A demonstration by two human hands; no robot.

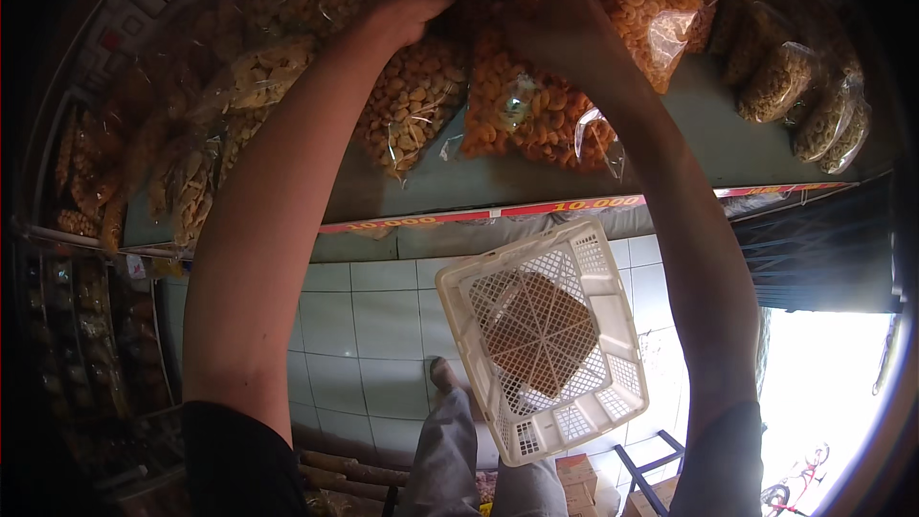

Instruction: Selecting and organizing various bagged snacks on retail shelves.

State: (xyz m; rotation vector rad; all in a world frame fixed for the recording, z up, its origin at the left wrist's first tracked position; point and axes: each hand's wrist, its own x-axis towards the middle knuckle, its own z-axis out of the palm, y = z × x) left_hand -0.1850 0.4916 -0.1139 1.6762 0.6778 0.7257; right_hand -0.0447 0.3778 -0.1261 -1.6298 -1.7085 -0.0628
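Observation:
Both my arms reach forward over a shelf of snacks in clear plastic bags. My left hand [423, 0] is near the top edge, beside a bag of small tan snacks [413, 97]; its fingers are in shadow. My right hand [549, 14] lies over the upper part of a bag of orange curled snacks [531, 115], and its fingers are dark and partly hidden. Whether either hand grips a bag cannot be told. Another bag of orange curls [650, 11] stands just right of my right hand. Below the shelf edge is a white plastic basket [624, 402] with a mesh bottom.
A red price strip [517, 212] runs along the shelf's front edge. More snack bags [779, 82] sit at the right and left. Cardboard boxes [576, 477] and a dark metal frame [650, 470] stand low on the tiled floor [388, 330], near my legs.

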